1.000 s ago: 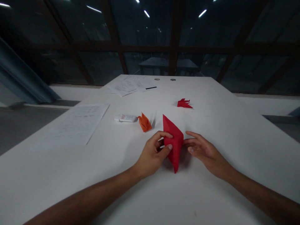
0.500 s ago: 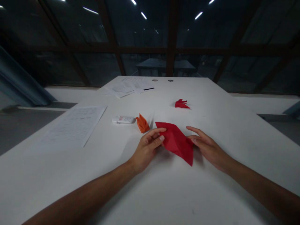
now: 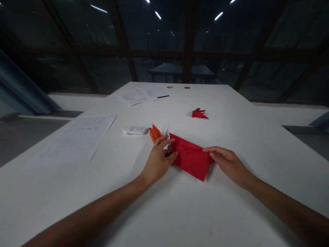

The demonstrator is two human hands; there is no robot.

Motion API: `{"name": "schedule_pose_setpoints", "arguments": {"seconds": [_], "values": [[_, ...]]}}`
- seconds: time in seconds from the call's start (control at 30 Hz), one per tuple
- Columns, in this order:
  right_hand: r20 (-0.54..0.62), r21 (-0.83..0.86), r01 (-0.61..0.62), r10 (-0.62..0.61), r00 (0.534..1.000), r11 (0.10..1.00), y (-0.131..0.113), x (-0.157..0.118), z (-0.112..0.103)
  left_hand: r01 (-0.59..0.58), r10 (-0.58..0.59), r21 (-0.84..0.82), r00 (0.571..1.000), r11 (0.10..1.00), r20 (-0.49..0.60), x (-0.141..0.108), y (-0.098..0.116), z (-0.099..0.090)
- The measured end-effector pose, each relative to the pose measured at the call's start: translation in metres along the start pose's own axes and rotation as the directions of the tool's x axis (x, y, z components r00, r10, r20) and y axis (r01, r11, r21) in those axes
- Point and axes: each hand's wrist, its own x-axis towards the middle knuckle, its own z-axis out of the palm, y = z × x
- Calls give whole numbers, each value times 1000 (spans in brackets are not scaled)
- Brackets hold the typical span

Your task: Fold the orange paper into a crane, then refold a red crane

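A sheet of red paper [image 3: 191, 157], folded to a rough rectangle with creases across it, is held low over the white table between my two hands. My left hand [image 3: 159, 159] has its thumb and fingers at the paper's left edge. At the upper right corner, my right hand [image 3: 227, 163] pinches the paper between thumb and index finger. Just behind my left fingers stands an orange origami bird [image 3: 154, 132], partly covered by them. Farther back lies a red origami bird [image 3: 199, 113] with pointed tips.
A small white bottle [image 3: 135, 130] lies left of the orange bird. Printed sheets [image 3: 77, 139] lie at the left, with more papers [image 3: 138, 94] and a black pen [image 3: 163, 96] farther back. Two round discs [image 3: 187, 87] sit near the table's far edge.
The red paper has gone from a tented, partly opened shape to a flatter rectangle. My right index finger has come down onto its corner; my left fingers have shifted toward the orange bird.
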Motion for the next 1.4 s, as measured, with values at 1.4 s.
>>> {"name": "schedule_pose_setpoints", "arguments": {"seconds": [1.4], "values": [[285, -684, 596, -598, 749, 421, 7, -7, 1, -530, 299, 368, 796, 764, 527, 1, 13, -13]]}}
